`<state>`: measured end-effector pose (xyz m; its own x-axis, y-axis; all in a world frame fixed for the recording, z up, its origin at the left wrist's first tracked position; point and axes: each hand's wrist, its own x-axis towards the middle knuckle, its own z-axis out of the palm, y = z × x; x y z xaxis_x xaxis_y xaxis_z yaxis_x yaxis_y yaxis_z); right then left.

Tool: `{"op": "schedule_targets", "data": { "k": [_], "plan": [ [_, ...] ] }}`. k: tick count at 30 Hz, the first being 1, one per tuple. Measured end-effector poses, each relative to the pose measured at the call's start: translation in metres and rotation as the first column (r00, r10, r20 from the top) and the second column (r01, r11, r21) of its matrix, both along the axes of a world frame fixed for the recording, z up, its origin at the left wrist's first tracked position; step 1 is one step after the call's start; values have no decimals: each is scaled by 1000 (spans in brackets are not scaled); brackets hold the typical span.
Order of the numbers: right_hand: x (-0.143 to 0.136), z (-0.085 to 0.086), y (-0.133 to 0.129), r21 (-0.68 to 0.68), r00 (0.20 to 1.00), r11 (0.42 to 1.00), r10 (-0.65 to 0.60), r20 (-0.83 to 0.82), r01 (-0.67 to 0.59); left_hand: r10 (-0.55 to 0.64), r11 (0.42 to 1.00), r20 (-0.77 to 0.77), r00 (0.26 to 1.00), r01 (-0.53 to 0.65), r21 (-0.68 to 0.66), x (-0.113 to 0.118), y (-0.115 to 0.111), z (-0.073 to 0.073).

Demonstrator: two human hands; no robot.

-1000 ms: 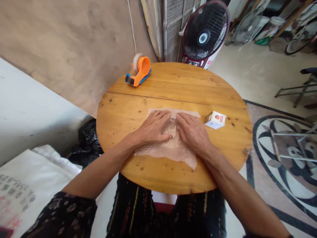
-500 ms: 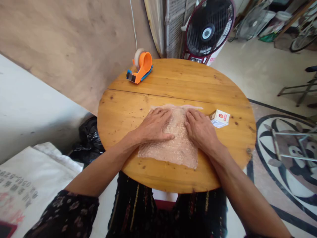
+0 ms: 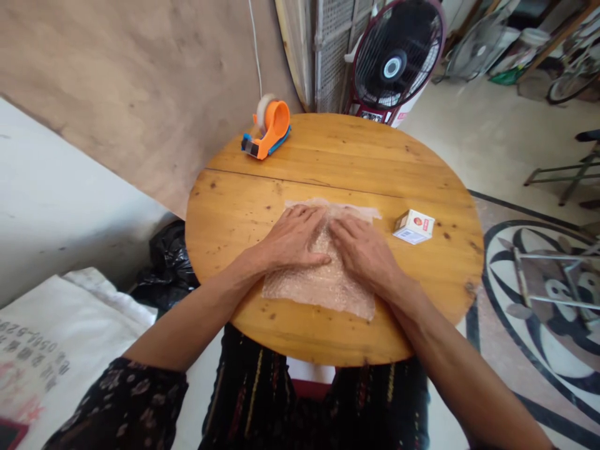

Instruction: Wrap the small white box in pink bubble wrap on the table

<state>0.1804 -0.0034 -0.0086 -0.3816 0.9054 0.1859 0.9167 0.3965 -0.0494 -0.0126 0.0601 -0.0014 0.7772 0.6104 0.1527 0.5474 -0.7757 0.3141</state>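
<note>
A sheet of bubble wrap (image 3: 323,287) lies spread on the round wooden table (image 3: 337,156). My left hand (image 3: 295,237) rests flat on its left part, thumb stretched towards the middle. On the right part lies my right hand (image 3: 363,247), palm down with fingers extended, its fingertips close to those of the left. Both hands are open and hold nothing; they cover much of the sheet. To the right of my right hand stands a small white box (image 3: 415,226) with a red mark, apart from the wrap.
An orange tape dispenser (image 3: 272,129) with a roll of tape sits at the table's far left, near the wooden wall panel (image 3: 140,81). Behind the table stands a fan (image 3: 394,62). Black plastic bags (image 3: 169,262) and a white sack (image 3: 70,325) are on the left.
My right hand has slid left across the bubble wrap, closer to my left hand and away from the box. The left hand has stayed in place.
</note>
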Motion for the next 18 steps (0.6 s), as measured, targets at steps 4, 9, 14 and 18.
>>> {"op": "schedule_targets", "data": {
  "k": [4, 9, 14, 18],
  "plan": [
    [-1, 0, 4, -29, 1000, 1000, 1, 14, 0, 0, 1000, 0, 1000, 0, -8, 0, 0, 0],
    [6, 2, 6, -1, 997, 997, -81, -19, 81, -17, 1000, -12, 1000, 17, -5, -1, 0, 1],
    [4, 0, 9, -21, 997, 997, -78, -31, 77, -20, 1000, 8, 1000, 20, 16, -2, 1, -1],
    [6, -1, 12, -22, 991, 991, -131, -25, 131, -37, 999, 5, 999, 36, 32, -2, 0, -3]
  ]
}}
